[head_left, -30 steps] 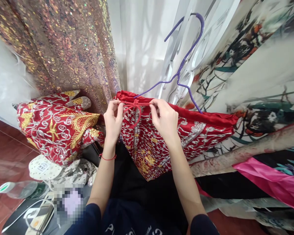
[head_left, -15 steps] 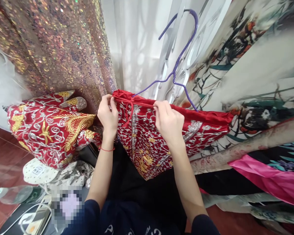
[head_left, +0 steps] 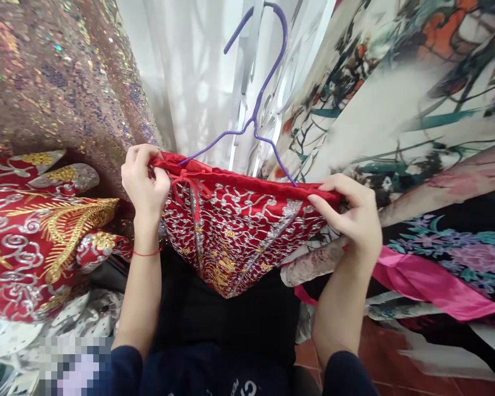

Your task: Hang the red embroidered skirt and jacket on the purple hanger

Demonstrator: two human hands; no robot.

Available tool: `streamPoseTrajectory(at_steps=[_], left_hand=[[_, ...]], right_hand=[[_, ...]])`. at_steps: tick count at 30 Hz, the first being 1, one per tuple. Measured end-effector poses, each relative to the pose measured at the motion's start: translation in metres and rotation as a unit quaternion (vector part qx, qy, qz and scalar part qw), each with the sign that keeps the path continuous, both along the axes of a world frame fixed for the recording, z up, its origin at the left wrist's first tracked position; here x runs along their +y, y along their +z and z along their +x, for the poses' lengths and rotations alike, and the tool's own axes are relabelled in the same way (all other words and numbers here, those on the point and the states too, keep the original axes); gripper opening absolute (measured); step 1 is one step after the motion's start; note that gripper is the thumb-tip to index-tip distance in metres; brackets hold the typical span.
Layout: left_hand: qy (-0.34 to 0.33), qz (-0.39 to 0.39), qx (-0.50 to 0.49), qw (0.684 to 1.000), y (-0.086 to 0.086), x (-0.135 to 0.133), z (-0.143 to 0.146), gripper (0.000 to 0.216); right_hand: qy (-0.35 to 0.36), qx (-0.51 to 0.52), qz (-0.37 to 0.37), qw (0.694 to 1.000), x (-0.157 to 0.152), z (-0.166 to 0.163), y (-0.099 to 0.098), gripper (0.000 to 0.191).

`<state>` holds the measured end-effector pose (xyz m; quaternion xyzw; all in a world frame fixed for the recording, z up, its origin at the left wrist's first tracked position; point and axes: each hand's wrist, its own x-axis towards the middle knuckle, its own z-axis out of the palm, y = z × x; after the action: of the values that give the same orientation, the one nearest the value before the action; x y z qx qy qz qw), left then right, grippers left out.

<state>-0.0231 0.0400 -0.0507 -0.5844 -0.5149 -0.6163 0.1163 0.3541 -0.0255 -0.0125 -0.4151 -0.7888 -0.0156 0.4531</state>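
Observation:
A red skirt [head_left: 247, 231] with silver and gold embroidery hangs spread in front of me, its red waistband at the top and its lower part tapering toward my lap. The lower arms of a purple hanger [head_left: 253, 118] go down inside the waistband; the hook is at the top. My left hand [head_left: 145, 179] pinches the waistband's left end, close to a tied red drawstring [head_left: 185, 179]. At the right end, my right hand [head_left: 350, 212] grips the waistband between thumb and fingers.
Another red embroidered garment [head_left: 45, 220] lies at the left, below a sequined cloth [head_left: 58, 71]. White sheer fabric [head_left: 185, 71] hangs behind the hanger. Floral garments [head_left: 350, 132] and a pink satin piece [head_left: 433, 280] hang at the right. Tiled floor [head_left: 379, 352] shows lower right.
My right hand has moved from the middle of the waistband to its right end. My left hand still holds the left end. The view has shifted to the right.

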Motion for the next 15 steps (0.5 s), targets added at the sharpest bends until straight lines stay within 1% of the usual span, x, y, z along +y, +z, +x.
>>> streamPoseTrajectory(at_steps=[3, 7, 9, 11, 13, 15], left_hand=[[-0.007, -0.004, -0.021, 1.000, -0.006, 0.008, -0.003, 0.013], [-0.027, 0.015, -0.061, 0.998, -0.013, 0.016, -0.007, 0.009], [-0.044, 0.015, -0.060, 0.997, -0.015, 0.019, -0.009, 0.008], [-0.064, 0.011, -0.051, 0.997, -0.017, 0.022, -0.009, 0.009], [-0.075, 0.010, -0.050, 0.996, -0.018, 0.024, -0.009, 0.012], [-0.074, 0.012, -0.060, 0.995, -0.017, 0.024, -0.007, 0.015]], right_hand=[[0.060, 0.039, -0.027, 0.997, 0.007, 0.004, -0.007, 0.022], [0.085, 0.075, -0.050, 0.992, 0.013, 0.011, -0.018, 0.021], [0.120, 0.108, -0.051, 0.986, 0.017, 0.013, -0.023, 0.024], [0.167, 0.143, -0.041, 0.975, 0.021, 0.014, -0.026, 0.025], [0.197, 0.171, -0.019, 0.965, 0.023, 0.013, -0.025, 0.027], [0.187, 0.190, 0.003, 0.964, 0.024, 0.012, -0.022, 0.029]])
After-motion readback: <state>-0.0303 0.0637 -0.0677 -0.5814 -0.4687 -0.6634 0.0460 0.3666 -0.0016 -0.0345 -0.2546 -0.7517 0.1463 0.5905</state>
